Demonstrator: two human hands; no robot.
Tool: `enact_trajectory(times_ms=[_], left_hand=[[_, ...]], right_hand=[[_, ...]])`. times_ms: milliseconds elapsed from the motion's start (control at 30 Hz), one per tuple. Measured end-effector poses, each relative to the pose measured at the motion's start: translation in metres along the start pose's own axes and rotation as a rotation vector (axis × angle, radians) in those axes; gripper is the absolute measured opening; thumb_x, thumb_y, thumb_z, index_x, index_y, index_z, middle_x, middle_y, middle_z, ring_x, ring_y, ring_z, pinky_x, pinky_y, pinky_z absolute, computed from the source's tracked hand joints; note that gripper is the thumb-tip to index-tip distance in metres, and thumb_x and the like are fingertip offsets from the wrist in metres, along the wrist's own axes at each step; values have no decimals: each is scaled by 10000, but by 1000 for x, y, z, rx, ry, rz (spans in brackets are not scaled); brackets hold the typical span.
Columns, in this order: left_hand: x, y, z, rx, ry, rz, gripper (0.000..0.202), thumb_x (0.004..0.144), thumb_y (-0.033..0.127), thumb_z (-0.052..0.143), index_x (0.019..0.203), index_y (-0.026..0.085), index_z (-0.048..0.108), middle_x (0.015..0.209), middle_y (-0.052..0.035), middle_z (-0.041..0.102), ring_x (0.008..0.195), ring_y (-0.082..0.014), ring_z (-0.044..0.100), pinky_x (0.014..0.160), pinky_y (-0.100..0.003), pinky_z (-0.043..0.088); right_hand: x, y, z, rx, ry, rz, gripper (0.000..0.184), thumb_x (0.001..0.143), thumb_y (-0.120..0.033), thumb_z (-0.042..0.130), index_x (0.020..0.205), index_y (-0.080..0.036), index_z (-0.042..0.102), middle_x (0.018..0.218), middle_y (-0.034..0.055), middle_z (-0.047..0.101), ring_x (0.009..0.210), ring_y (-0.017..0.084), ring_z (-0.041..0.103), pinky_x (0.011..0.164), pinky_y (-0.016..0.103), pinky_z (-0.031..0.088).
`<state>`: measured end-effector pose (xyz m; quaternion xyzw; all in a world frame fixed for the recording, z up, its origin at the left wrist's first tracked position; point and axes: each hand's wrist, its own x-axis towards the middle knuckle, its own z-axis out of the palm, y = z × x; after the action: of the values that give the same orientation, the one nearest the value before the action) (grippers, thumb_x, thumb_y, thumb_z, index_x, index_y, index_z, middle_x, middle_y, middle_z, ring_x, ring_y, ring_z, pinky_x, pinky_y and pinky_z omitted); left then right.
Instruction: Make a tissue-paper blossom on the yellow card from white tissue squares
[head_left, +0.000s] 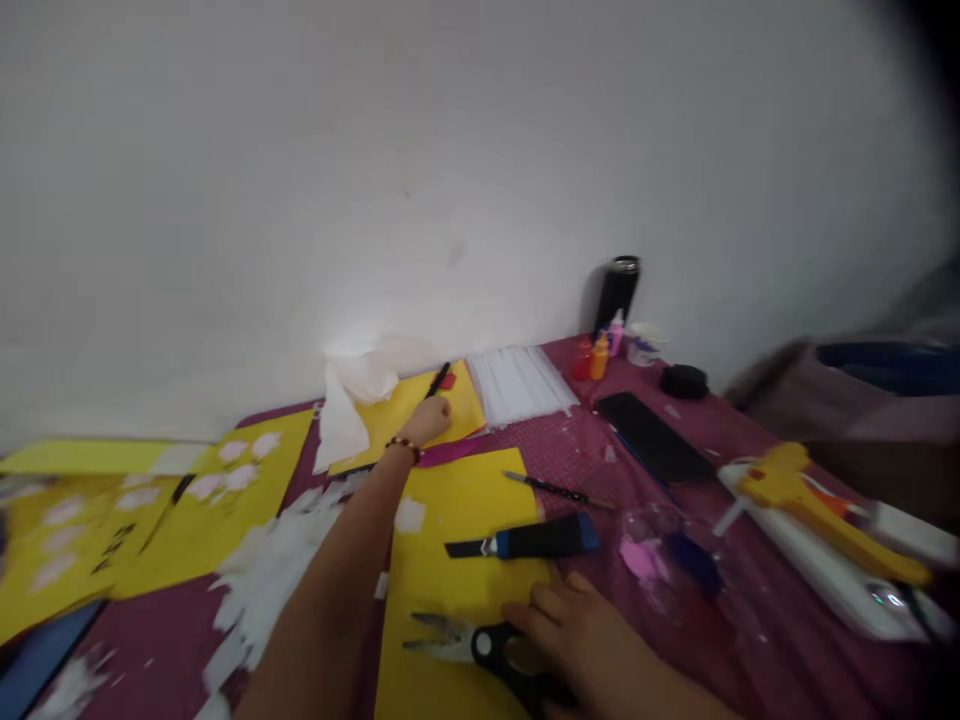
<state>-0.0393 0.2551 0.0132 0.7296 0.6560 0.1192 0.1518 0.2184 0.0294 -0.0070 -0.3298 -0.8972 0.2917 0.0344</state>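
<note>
**Scissors (489, 645) being touched by right hand (574, 625), left hand (431, 420) being held out**

The scissors are being supported by the near yellow sheet (457, 500), their blades being kept parted. Their handles are being partly covered by the right hand's bent fingers; how firmly they are being gripped cannot be told. The left hand is being held curled above the far yellow sheet (469, 408), just beside a black pen (437, 380); through the blur, whether anything is being pinched cannot be told. Beyond the scissors, a blue-and-black knife (544, 538) is being left unheld.
</note>
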Motion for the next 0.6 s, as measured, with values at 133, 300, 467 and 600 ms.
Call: enact_trajectory(times_ms=[133, 300, 467, 600], left_hand=[[-18, -8, -10, -119, -12, -99, 265, 920, 335, 558, 1062, 123, 630, 1035, -56, 645, 908, -208, 642, 770, -366, 549], [-115, -48, -69, -290, 71, -185, 78, 772, 183, 602, 777, 124, 652, 670, -14, 633, 608, -129, 622, 575, -241, 510], [-230, -107, -112, -414, 165, -370, 130, 649, 268, 685, 704, 152, 663, 639, -17, 632, 574, -134, 586, 593, -270, 497], [-292, -120, -118, -283, 181, -453, 396, 660, 308, 697, 1024, 152, 699, 935, -91, 708, 752, -177, 616, 686, -298, 482]], right_hand=[[-3, -3, 0, 31, 7, 58, 642, 651, -214, 631, 1290, -215, 570, 1159, 105, 633, 1038, 304, 573, 941, 455, 362], [-9, -4, -2, 12, 83, -25, 644, 660, -154, 579, 1301, -219, 555, 1145, 102, 634, 1046, 289, 573, 931, 450, 371], [-10, 6, 4, -101, 150, -98, 564, 734, -164, 567, 1296, -202, 543, 1130, 115, 638, 1036, 282, 592, 897, 445, 411], [-9, 12, 6, -154, 225, -126, 552, 789, -201, 543, 1339, -200, 490, 1228, 133, 613, 1089, 290, 597, 903, 450, 445]])
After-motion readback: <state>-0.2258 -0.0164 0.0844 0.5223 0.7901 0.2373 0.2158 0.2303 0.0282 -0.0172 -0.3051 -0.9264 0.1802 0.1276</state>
